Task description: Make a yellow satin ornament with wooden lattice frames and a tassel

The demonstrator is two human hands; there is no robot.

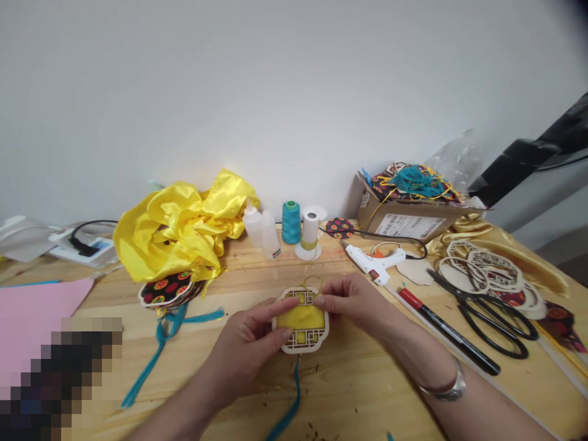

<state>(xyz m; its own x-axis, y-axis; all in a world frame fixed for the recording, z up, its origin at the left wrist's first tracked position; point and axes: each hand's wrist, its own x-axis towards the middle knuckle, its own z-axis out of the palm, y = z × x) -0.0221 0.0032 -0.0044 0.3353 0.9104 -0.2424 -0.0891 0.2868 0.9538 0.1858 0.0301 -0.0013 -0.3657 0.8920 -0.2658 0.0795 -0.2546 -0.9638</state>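
Observation:
A small wooden lattice frame (302, 342) backed with yellow fabric lies on the wooden table (349, 392) in front of me. My left hand (250, 346) grips its left edge, index finger pointing across the top, thumb on the fabric. My right hand (351, 301) pinches the frame's upper right edge, close to a thin yellow cord loop (312, 282) at the top. A teal ribbon (289, 410) trails from under the frame toward me.
Yellow satin cloth (184, 223), glue bottles (261, 231), a teal thread spool (291, 222) and a white spool (310, 229) stand behind. A glue gun (374, 262), red-capped marker (448, 331), black scissors (493, 321), lattice cutouts (484, 269) and a cardboard box (408, 217) lie right. Pink paper (32, 312) lies left.

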